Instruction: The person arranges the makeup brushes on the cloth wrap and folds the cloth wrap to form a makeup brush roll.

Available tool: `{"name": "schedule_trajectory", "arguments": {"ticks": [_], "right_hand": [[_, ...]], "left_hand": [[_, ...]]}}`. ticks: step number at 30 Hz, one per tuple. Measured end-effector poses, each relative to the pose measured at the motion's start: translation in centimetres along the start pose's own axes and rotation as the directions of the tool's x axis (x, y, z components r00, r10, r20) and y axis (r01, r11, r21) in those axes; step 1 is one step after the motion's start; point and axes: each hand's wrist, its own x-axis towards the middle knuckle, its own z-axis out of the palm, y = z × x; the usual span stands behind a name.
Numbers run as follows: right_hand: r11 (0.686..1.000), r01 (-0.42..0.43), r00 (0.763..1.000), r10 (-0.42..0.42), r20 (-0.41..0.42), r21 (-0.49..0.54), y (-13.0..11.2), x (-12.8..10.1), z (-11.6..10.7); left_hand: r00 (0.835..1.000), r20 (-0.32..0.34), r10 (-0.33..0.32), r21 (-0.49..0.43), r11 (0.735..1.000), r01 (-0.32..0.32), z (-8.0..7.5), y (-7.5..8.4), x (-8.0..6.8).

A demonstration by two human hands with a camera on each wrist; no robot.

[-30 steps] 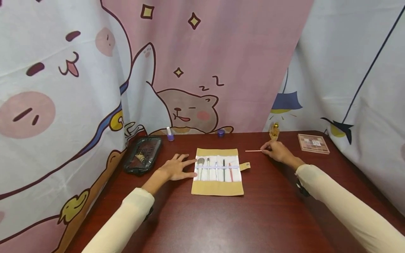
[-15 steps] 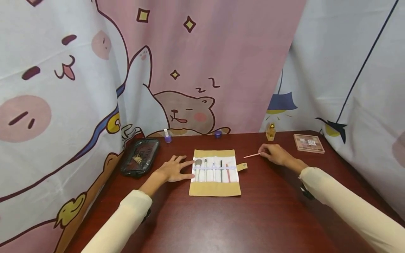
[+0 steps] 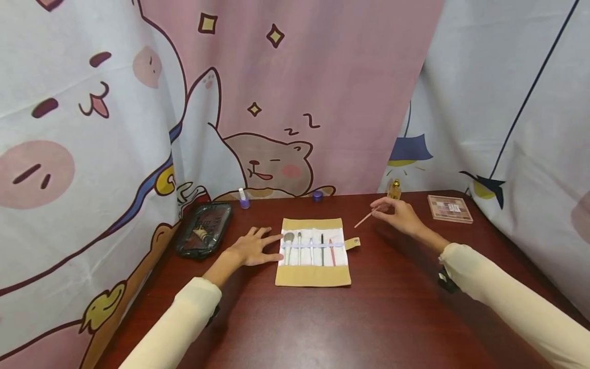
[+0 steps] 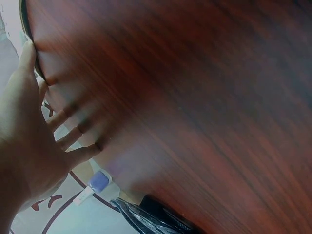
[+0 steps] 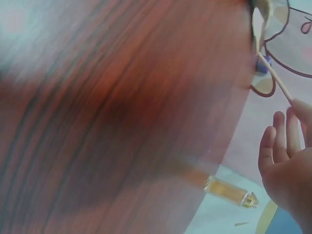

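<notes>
A tan and white brush roll (image 3: 313, 251) lies unrolled on the dark red table (image 3: 369, 318), with several brushes tucked under its band. My left hand (image 3: 255, 247) (image 4: 34, 146) rests flat on the table, fingers spread, fingertips touching the roll's left edge. My right hand (image 3: 396, 214) (image 5: 287, 161) is lifted above the table to the right of the roll and pinches a thin pink brush (image 3: 365, 219) (image 5: 275, 78), whose free end slants down toward the roll.
A black clear-topped pouch (image 3: 205, 229) lies at the left. A small purple bottle (image 3: 243, 199) (image 4: 97, 181), a purple jar (image 3: 317, 195) and a gold perfume bottle (image 3: 394, 189) (image 5: 229, 191) stand along the back edge. An eyeshadow palette (image 3: 449, 208) lies at the far right. Printed curtains surround the table.
My right hand has picked the pink brush up off the table and raised it, tilting it; a second ago it lay flat. The left hand has stayed put.
</notes>
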Motion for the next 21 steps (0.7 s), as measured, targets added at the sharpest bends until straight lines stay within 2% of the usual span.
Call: {"name": "schedule_trajectory", "arguments": {"ticks": [3, 7, 13, 16, 21], "right_hand": [[0.983, -0.046, 0.998, 0.051, -0.024, 0.176, -0.6, 0.4, 0.2], [0.923, -0.089, 0.994, 0.106, -0.026, 0.375, -1.5, 1.1, 0.3], [0.868, -0.053, 0.997, 0.073, -0.021, 0.494, -2.8, 1.9, 0.7], [0.866, -0.038, 0.999, 0.042, 0.003, 0.498, -3.5, 2.1, 1.4], [0.916, -0.057, 0.997, 0.034, 0.065, 0.398, -4.2, 2.3, 2.9]], "left_hand": [[1.0, 0.001, -0.001, 0.0, 1.0, 0.001, 0.0, 0.0, 0.0], [1.0, 0.004, -0.005, 0.0, 1.0, 0.005, 0.1, -0.1, 0.0], [1.0, -0.001, -0.001, 0.006, 1.0, 0.001, 0.1, -0.2, 0.1], [1.0, -0.002, 0.005, 0.016, 1.0, -0.005, 0.1, -0.3, 0.1], [1.0, -0.006, 0.013, 0.022, 1.0, -0.013, 0.1, -0.3, 0.1]]}}
